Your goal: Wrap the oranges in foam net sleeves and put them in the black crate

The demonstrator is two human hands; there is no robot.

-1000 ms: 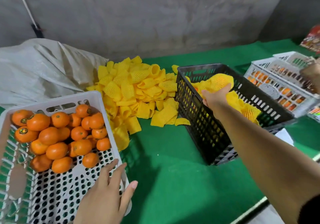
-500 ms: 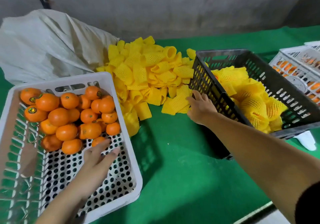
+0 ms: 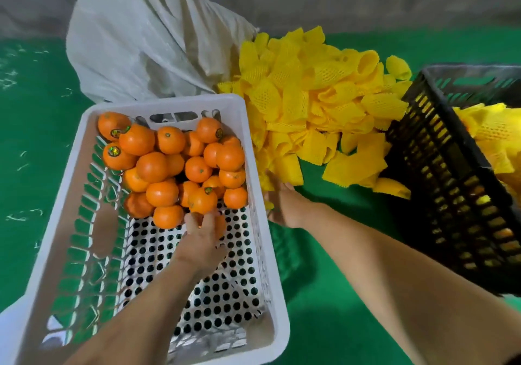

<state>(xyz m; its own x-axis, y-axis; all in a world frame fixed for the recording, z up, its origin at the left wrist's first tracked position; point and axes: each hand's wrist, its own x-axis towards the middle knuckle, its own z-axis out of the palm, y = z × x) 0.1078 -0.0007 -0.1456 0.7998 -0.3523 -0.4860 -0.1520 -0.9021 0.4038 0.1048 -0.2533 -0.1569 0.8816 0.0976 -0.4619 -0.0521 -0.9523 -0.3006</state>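
Left hand (image 3: 204, 230) closes on a bare round orange (image 3: 218, 225) at the white perforated plastic crate's (image 3: 255, 150) 6 o'clock pile edge while right hand (image 3: 284, 206), grip unclear, reaches the yellow foam net sleeves (image 3: 318, 102) at 2 o'clock, sleeving likely next.

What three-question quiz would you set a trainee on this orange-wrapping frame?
1. True or false: the left hand is inside the white crate, fingers curled over an orange.
2. The right hand is at: A) the black crate; B) the near edge of the yellow sleeve pile; C) the grey sack.
3. What already lies in the black crate?

Key: 1 true; 2 B; 3 sleeve-wrapped oranges.
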